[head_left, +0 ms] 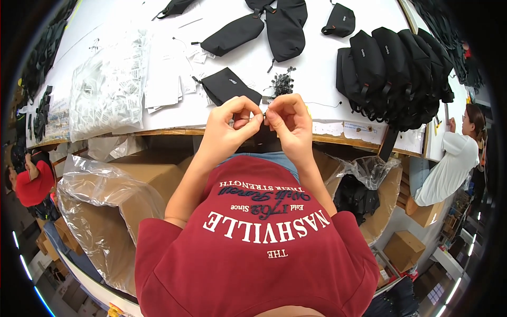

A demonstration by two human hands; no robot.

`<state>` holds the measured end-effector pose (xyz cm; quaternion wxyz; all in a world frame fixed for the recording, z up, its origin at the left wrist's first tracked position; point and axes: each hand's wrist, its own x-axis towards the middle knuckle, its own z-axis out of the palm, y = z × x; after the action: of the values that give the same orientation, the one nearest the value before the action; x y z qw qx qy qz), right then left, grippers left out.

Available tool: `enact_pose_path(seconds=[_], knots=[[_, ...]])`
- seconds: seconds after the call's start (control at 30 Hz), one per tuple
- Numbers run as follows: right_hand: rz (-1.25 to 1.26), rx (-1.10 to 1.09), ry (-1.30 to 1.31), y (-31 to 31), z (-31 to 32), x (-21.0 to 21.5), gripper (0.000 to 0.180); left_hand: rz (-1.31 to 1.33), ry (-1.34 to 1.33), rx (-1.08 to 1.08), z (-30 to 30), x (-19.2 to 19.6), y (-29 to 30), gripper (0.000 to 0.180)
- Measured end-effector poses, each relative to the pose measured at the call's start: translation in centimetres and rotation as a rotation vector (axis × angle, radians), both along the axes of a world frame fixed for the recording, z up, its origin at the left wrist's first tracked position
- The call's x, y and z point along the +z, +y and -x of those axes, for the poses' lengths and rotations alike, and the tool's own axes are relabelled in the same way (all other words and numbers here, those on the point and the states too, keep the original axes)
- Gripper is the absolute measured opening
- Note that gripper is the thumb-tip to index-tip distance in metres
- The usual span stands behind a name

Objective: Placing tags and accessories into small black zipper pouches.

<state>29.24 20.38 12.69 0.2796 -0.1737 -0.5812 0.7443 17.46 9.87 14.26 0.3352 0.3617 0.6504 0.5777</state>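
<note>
My left hand (232, 122) and my right hand (291, 126) meet at the table's near edge, thumb and fingers pinched on both. Between the fingertips shows a tiny dark piece (265, 114), too small to name. Just beyond my left hand a flat black zip pouch (228, 86) lies on the white tabletop, its near corner by my fingers. Past my right hand sits a small heap of black cord ends (282, 83). A thin dark cord (323, 104) stretches out to the right of that hand.
Left, a clear bag of white labels (108, 87) lies beside white paper cards (162, 74). Black bags (285, 31) lie farther back; a black pile (393, 74) stands right. Plastic-lined cartons (100, 211) flank me below. Co-workers are at right (449, 156) and left (34, 182).
</note>
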Motion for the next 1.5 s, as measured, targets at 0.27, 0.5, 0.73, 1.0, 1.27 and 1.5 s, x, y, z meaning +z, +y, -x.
enact_pose_path(seconds=[0.27,0.5,0.73,1.0,1.27,1.5], knots=[[-0.279,-0.087,-0.056,-0.6,0.0,-1.2,0.010,0.013,-0.093,0.000,0.0,-1.1,-0.5,0.006],[0.087,0.297,-0.135,2.2,0.5,1.0,0.012,-0.030,-0.058,0.020,0.0,-1.2,-1.8,0.006],[-0.697,0.395,-0.439,3.3,7.7,-0.4,0.031,-0.027,0.241,-0.048,0.0,-0.5,-2.5,0.006],[-1.158,0.322,-0.734,1.6,8.7,-4.3,0.031,-0.039,0.238,-0.106,-0.1,-1.4,-3.4,0.007],[-0.838,0.061,-0.498,2.7,4.5,1.0,0.016,0.083,0.869,0.142,2.7,-2.1,-2.8,0.035],[-0.672,0.262,-0.436,2.4,2.8,3.6,0.015,-0.057,1.160,0.084,3.7,-2.1,-3.1,0.029]])
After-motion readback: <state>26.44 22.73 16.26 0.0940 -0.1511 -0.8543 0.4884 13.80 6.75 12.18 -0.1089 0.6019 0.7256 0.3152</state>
